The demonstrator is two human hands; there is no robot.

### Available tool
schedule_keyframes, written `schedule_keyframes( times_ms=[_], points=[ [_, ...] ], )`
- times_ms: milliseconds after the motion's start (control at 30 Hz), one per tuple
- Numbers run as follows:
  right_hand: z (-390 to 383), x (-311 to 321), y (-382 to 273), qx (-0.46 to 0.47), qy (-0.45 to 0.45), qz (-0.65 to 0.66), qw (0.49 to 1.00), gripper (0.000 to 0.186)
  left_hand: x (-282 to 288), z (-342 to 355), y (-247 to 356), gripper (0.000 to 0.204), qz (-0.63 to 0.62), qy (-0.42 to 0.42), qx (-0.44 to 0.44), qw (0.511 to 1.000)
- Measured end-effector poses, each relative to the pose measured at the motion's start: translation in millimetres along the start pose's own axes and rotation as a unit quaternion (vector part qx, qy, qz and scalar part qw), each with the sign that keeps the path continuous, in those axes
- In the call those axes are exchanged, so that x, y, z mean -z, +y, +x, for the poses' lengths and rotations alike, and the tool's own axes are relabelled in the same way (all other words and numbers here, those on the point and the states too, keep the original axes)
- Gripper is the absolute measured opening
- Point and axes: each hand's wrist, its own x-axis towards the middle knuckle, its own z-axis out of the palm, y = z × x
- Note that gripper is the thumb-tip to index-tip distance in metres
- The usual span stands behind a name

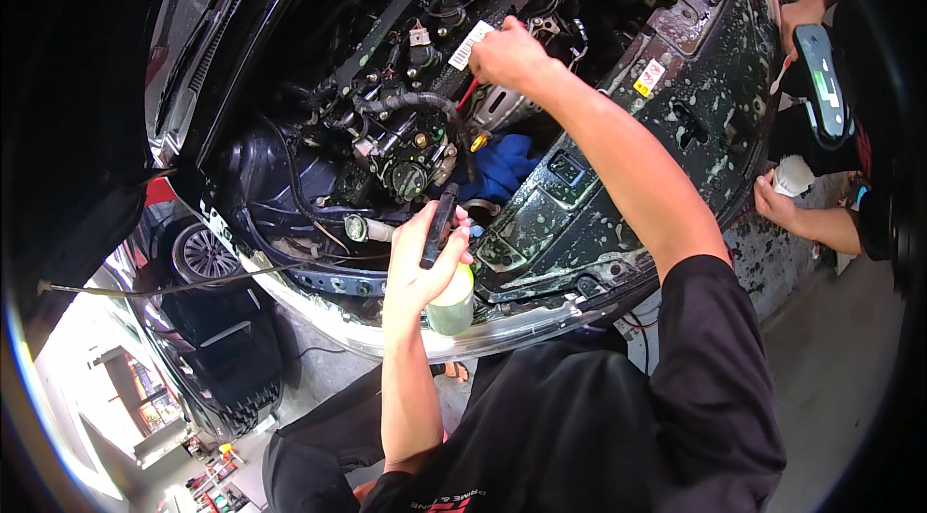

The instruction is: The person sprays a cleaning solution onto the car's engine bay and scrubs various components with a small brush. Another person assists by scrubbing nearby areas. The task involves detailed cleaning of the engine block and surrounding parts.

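My left hand (425,252) is closed around the neck of a spray bottle with a black head (441,223) and a pale green body (451,305), at the front edge of the engine bay. Farther in, my right hand (510,57) is closed over the engine (415,127). A thin red stick-like tool (468,93) sticks out below its fingers; the rest of it is hidden. Beside those fingers is a white striped piece (470,45), perhaps a label. Between my hands a blue cloth (507,166) lies by the yellow loop (479,141). White foam spots the dark front panel (618,166).
At the right, another person's hand (777,204) holds a white-bristled brush (795,175); a second hand (800,19) is above it. A thin rod (193,289) crosses the front left. A dark car (217,349) stands at the left, and someone's dark-clothed leg (323,426) is below.
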Motion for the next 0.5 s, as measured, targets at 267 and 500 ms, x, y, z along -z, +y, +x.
schedule_keyframes(
  times_ms=[267,500],
  points=[
    [3.4,14.8,-11.0,-0.014,-0.024,-0.041,0.999,0.013,5.0,-6.5,-1.9,0.015,-0.021,0.008,-0.003,1.000],
    [1.1,-4.6,11.3,-0.038,0.016,0.011,0.999,0.012,5.9,-20.7,-1.3,0.016,-0.037,0.035,0.000,0.999]
  ],
)
